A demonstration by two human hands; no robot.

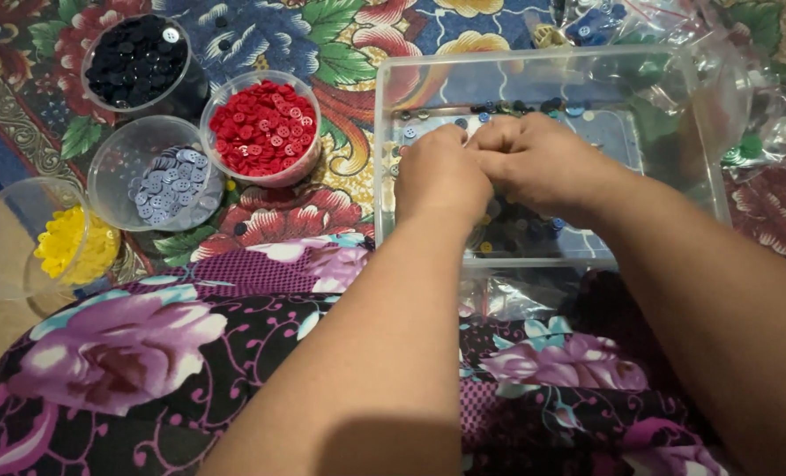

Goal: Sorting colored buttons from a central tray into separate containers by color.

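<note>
Both hands meet inside a clear rectangular plastic bin (675,97), its long side running left to right, with open room toward its right wall. The left hand (441,176) and right hand (538,159) are curled knuckles-up over mixed buttons (516,231) on the bin floor; whether they hold any cannot be seen. Left of the bin, four round tubs hold black buttons (135,60), red buttons (262,128), grey-blue buttons (171,185) and yellow buttons (74,245).
</note>
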